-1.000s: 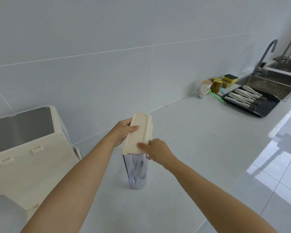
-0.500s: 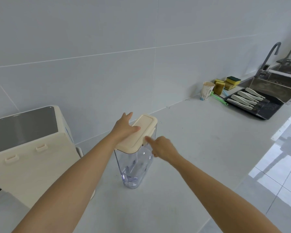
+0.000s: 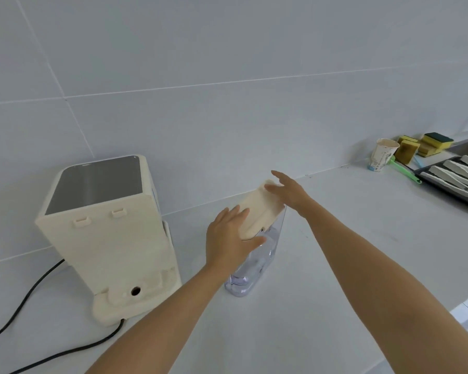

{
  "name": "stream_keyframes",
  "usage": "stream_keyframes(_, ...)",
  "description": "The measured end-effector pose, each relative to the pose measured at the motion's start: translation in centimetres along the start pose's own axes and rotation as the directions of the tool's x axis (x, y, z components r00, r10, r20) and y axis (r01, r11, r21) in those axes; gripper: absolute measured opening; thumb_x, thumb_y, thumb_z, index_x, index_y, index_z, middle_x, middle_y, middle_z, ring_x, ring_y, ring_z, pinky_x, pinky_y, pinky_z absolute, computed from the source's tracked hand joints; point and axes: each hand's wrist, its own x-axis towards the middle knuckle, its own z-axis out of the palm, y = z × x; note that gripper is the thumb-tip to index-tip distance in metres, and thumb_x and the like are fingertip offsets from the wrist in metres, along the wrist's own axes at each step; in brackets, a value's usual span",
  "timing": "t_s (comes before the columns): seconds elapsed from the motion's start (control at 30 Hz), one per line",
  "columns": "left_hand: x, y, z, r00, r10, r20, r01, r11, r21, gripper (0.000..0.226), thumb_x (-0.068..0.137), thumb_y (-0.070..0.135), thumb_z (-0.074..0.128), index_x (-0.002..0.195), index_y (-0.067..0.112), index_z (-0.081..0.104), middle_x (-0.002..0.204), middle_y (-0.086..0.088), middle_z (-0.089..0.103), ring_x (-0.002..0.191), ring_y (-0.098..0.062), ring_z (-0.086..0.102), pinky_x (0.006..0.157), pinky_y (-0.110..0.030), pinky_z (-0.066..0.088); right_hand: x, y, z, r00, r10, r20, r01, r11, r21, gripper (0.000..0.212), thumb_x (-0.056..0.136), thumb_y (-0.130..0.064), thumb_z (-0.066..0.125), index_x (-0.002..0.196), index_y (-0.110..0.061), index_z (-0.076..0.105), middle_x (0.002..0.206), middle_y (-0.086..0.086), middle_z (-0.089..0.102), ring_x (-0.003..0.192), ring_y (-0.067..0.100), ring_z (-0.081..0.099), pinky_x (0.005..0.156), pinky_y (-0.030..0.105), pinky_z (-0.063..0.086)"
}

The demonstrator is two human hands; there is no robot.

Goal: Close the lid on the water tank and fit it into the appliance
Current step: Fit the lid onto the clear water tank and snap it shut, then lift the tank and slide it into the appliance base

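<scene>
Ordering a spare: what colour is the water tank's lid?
Cream, on the lid; head view.

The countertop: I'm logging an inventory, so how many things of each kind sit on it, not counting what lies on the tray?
Appliance: 1
Water tank with lid: 1
Paper cup: 1
Sponges: 3 that I can tell apart
Green-handled brush: 1
Tray: 1
Total: 8

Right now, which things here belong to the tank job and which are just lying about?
Job: lid, tank, appliance, left hand, right hand.
Lying about: paper cup, sponges, tray of utensils, green brush.
</scene>
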Motion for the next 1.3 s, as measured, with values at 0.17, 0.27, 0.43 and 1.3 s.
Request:
stream_keyframes(0.17, -0.1, -0.7, 0.3, 1.000, 0.014, 0.022, -0.014, 1.000, -0.003, 0.063, 0.077, 0.032, 0.068, 0.133, 0.015, 0.043, 0.148, 0.000, 0.036, 0.141, -0.016, 0.017, 0.111, -0.026, 0.022, 0.8, -0.2, 0.1, 0.998, -0.029, 0.047, 0.034, 0.994, -0.104, 0.046, 0.087, -0.027, 0.053, 0.133, -0.021, 0.046, 0.144, 0.005, 0.042, 0.131, 0.023, 0.039, 0.104, 0.031, 0.032)
stream_keyframes(0.27, 0.2, -1.0, 0.1, 0.999, 0.023, 0.043, -0.023, 1.000, 0.003, 0.063, 0.077, 0.029, 0.067, 0.133, 0.014, 0.043, 0.148, 0.001, 0.035, 0.141, -0.016, 0.017, 0.111, -0.025, 0.019, 1.1, -0.4, -0.2, 0.999, -0.030, 0.036, 0.037, 0.982, -0.186, 0.042, 0.087, -0.024, 0.053, 0.128, -0.017, 0.050, 0.138, 0.010, 0.047, 0.123, 0.026, 0.046, 0.101, 0.031, 0.036)
stream_keyframes(0.43, 1.7, -1.7, -1.3, 0.990, 0.000, 0.144, -0.006, 0.999, 0.043, 0.065, 0.077, 0.022, 0.067, 0.135, 0.017, 0.039, 0.151, 0.004, 0.029, 0.142, -0.016, 0.013, 0.113, -0.029, 0.018, 0.7, 0.0, -0.5, 0.999, -0.029, -0.042, 0.018, 0.969, -0.248, 0.037, 0.086, -0.026, 0.053, 0.122, -0.015, 0.054, 0.131, 0.013, 0.053, 0.116, 0.028, 0.050, 0.087, 0.028, 0.037)
stream_keyframes(1.3, 4.4, -6.6, -2.3, 0.922, -0.130, 0.366, 0.246, 0.924, -0.293, 0.124, 0.063, 0.008, 0.081, 0.144, 0.021, -0.012, 0.153, -0.003, 0.020, 0.137, -0.022, 0.027, 0.102, -0.025, 0.026, -6.4, 6.6, 0.6, 0.998, -0.031, -0.049, 0.044, 0.948, 0.315, 0.081, 0.078, -0.029, 0.067, 0.143, -0.025, 0.019, 0.132, -0.011, 0.038, 0.120, 0.013, 0.044, 0.099, 0.030, 0.037)
